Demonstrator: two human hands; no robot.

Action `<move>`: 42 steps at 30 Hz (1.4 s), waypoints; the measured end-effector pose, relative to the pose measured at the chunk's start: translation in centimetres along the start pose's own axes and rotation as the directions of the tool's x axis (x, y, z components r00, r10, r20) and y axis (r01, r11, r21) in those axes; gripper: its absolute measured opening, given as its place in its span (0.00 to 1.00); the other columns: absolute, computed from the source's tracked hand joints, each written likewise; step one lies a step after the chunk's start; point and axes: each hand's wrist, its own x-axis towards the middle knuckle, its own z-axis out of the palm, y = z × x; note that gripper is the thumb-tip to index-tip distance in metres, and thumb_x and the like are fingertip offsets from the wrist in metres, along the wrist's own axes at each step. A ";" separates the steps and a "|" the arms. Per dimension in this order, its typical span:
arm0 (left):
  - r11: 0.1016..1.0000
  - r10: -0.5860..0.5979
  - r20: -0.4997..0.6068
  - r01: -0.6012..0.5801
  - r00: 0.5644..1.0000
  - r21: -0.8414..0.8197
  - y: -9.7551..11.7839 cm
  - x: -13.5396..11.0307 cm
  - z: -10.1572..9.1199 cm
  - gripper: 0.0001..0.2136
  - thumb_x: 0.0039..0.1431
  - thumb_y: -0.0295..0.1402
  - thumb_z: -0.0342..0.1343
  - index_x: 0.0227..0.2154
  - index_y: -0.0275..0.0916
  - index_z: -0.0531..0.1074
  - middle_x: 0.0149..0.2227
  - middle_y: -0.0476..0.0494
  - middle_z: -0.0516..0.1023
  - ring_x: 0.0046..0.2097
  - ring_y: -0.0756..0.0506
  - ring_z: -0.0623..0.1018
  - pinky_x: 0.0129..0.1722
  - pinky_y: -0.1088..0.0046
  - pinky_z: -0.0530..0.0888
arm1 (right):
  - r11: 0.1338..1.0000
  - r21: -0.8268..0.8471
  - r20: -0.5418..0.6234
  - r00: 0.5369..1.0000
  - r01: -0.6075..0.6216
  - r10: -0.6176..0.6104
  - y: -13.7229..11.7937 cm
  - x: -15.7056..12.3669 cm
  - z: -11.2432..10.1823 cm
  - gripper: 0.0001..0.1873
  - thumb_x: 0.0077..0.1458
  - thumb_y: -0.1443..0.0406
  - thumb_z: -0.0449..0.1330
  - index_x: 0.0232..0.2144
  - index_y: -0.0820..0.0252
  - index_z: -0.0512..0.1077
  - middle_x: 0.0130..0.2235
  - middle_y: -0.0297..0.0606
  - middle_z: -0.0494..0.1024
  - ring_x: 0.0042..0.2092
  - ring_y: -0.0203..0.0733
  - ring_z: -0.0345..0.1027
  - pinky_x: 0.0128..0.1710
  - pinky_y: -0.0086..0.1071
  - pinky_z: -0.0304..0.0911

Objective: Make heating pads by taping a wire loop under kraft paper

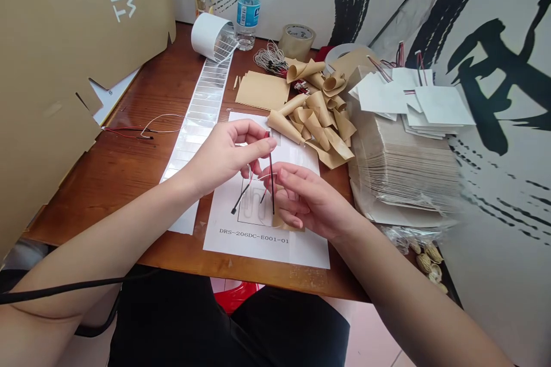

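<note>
Over a printed sheet [241, 243] marked DRS-206DC-E001-01, my left hand [239, 152] pinches the upper end of a wire harness [272, 183]. Its black, red and white leads hang down, and dark tips show at the lower ends. My right hand [305, 198] sits a little lower and to the right, its thumb and fingers closed on the thin white lead. Part of the harness is hidden behind the fingers. Beneath my right hand a bit of brown paper [284, 222] lies on the sheet.
A label strip [202, 109] unrolls on the left beside loose wires [129, 132]. Brown paper squares [262, 90], curled papers [318, 120] and a tape roll [297, 40] lie behind. A tall cardboard stack [408, 166] stands right; a large box [86, 40] blocks the left.
</note>
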 end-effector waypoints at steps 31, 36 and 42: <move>0.880 -0.171 0.287 0.278 0.942 -0.386 -1.0 0.9 -1.5 0.05 0.59 0.31 0.66 0.36 0.36 0.78 0.38 0.45 0.83 0.35 0.54 0.77 0.44 0.72 0.76 | 0.993 -0.116 -0.038 0.999 -0.013 0.009 -0.5 0.2 -0.8 0.15 0.57 0.53 0.66 0.32 0.58 0.71 0.20 0.23 0.70 0.13 0.22 0.37 0.10 0.22 0.52; 0.935 -0.158 0.206 0.213 0.966 -0.283 -1.1 1.0 -1.9 0.05 0.62 0.32 0.63 0.37 0.37 0.79 0.39 0.46 0.82 0.34 0.56 0.76 0.41 0.76 0.74 | 0.989 -0.138 -0.082 0.994 0.056 -0.067 -1.2 -0.2 -0.6 0.15 0.52 0.55 0.71 0.27 0.59 0.72 0.16 0.19 0.55 0.16 0.24 0.41 0.14 0.22 0.55; 0.952 -0.219 0.308 0.272 0.926 -0.140 -1.0 0.7 -1.4 0.06 0.63 0.34 0.62 0.36 0.36 0.79 0.36 0.46 0.80 0.34 0.55 0.75 0.37 0.77 0.71 | 0.970 -0.156 -0.051 0.979 0.189 -0.199 -1.6 -0.7 -0.4 0.12 0.52 0.57 0.71 0.30 0.59 0.79 0.17 0.23 0.61 0.18 0.25 0.48 0.17 0.22 0.57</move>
